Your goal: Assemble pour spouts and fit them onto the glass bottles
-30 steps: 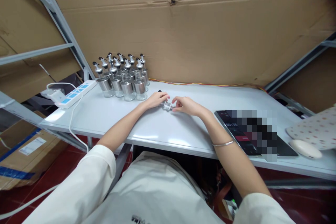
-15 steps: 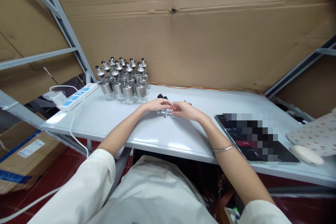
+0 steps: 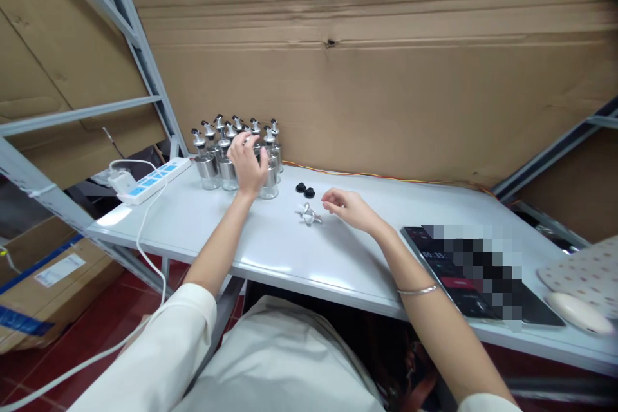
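Note:
My left hand [image 3: 248, 164] reaches up to the front of a group of glass bottles with steel sleeves and pourer spouts [image 3: 206, 168]. Its fingers are curved and apart from the thumb, with no object visible in them; whether it touches a bottle I cannot tell. Low over the table, my right hand [image 3: 350, 207] has loosely bent fingers, a gap before the thumb and nothing seen between them. Just left of it lie small silver metal pieces [image 3: 309, 214], partly ring-shaped. Behind these sit two black stoppers [image 3: 305, 190], side by side.
A white power strip [image 3: 157, 181] with a plugged-in cable lies at the table's left end. At the right are a dark tablet [image 3: 454, 270], a cream rounded object [image 3: 578, 313] and a dotted item [image 3: 584, 277]. Cardboard [image 3: 376, 96] closes off the back.
The silver pieces, previously between both hands, now lie free on the table. My left hand has moved left and up to the bottles; my right hand has drawn slightly right. The view has shifted slightly.

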{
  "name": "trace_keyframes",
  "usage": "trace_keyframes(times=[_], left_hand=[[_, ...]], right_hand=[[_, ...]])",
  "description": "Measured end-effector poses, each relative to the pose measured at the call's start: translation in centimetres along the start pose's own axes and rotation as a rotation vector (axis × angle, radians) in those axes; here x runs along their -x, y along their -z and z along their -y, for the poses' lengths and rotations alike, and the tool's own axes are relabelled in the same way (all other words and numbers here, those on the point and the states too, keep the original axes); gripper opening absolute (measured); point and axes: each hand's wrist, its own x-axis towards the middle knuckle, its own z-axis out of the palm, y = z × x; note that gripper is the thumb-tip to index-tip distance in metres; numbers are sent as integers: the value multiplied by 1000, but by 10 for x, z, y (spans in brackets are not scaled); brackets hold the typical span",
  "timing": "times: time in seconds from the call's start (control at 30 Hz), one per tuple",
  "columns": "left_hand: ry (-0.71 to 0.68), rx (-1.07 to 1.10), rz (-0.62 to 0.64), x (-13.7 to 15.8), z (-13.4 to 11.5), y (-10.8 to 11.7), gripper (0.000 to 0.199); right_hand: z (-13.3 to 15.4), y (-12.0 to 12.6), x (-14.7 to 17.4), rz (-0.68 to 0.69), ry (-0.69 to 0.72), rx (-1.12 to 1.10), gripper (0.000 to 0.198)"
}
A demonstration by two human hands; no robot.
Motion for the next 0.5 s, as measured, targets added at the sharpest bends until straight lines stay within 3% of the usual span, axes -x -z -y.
trace_keyframes(times=[0.1,0.23,0.5], left_hand=[[53,-92,-24,1,26,-6,29],[65,-101,42,8,49,-17,22],[55,-73,42,14,63,-27,14]], right_hand=[[0,-1,-1,5,10,8,13],[-1,-1,-1,-8,18,31,14],[-3,-2,-1,-39,40,48,13]])
